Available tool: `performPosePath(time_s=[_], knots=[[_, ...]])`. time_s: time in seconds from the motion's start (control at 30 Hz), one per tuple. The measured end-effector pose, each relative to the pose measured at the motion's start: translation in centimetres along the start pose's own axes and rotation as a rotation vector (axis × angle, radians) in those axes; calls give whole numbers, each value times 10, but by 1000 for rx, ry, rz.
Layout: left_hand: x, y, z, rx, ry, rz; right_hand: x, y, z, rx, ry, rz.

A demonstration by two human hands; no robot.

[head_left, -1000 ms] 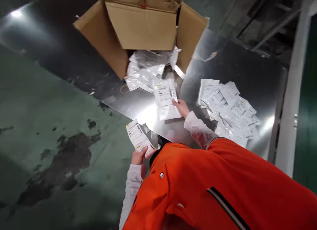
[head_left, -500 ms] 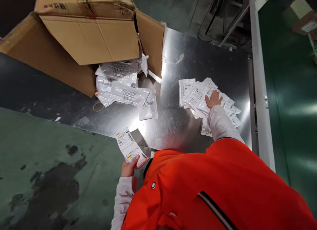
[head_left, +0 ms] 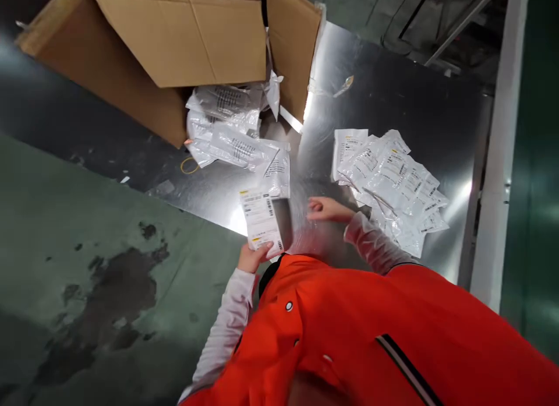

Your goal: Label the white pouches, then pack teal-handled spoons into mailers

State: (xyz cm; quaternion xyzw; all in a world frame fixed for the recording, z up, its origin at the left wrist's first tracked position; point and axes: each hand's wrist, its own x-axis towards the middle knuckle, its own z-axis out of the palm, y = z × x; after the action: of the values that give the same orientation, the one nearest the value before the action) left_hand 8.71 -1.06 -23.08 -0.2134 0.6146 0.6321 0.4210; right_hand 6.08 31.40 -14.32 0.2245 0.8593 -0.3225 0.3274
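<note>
My left hand [head_left: 254, 256] grips a stack of white printed shipping labels [head_left: 261, 219] by its lower edge, thumb on top, over the near edge of the table. To its right, my right hand [head_left: 323, 209] hovers above the bare metal with its fingers curled in; nothing shows between them. Beyond the right forearm lies a spread pile of white plastic mailer bags [head_left: 399, 179] with labels on them. Past the labels, several more white mailer bags [head_left: 244, 147] with dark print spill from the mouth of an open cardboard box [head_left: 218, 42].
The shiny metal table [head_left: 406, 91] carries the box and both groups of bags. A yellow rubber band [head_left: 189, 165] and small scraps lie near its left edge. Along the right side runs a grey metal rail [head_left: 504, 161]. Green stained floor [head_left: 109, 289] shows at the left.
My right hand has left the bag pile and moved left toward the labels, its fingers curling. My left hand has raised the labels slightly toward the right. The whole view has shifted.
</note>
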Motion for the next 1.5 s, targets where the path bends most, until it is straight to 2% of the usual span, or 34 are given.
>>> performPosePath(time_s=[0.03,0.1,0.13,0.2,0.3,0.37,0.47,0.53,0.63,0.73,0.83,0.93,1.0,1.1,1.17,1.27,1.33,1.37,1.43,1.5], knots=[[1,10,10,6,-73,7,-2,-15,32,81,-81,-78],[5,29,26,27,-225,31,-6,-35,85,473,-59,-201],[8,37,31,12,-255,64,-8,-39,103,621,-23,-223],[17,51,38,-82,-204,150,-10,-41,122,743,-11,-209],[34,60,43,-230,-66,196,0,-36,112,636,-47,-163],[45,60,47,-254,-67,165,17,-35,92,579,20,-168],[55,56,56,-271,-74,141,60,-38,58,424,107,-293],[59,53,59,-296,-41,134,92,-41,46,151,121,-437],[58,48,50,-315,14,142,125,-41,56,-329,33,-591],[45,39,27,-300,50,158,118,-34,95,-531,16,-537],[26,26,1,-277,75,145,80,-22,134,-482,33,-496],[13,13,-9,-271,70,92,45,-16,146,-235,33,-497],[13,7,-4,-270,51,45,34,-19,138,43,56,-421],[19,6,16,-267,32,15,31,-32,117,330,-56,-335],[24,7,33,-259,44,14,31,-41,104,327,-109,-325],[29,7,54,-207,135,21,29,-49,95,264,-20,-234],[32,6,61,-159,218,49,31,-49,91,264,10,-167],[34,6,62,-136,222,63,34,-48,89,263,15,-157],[38,5,59,-134,114,67,46,-47,83,239,46,-199],[43,3,49,-184,-86,38,68,-46,75,177,143,-280]])
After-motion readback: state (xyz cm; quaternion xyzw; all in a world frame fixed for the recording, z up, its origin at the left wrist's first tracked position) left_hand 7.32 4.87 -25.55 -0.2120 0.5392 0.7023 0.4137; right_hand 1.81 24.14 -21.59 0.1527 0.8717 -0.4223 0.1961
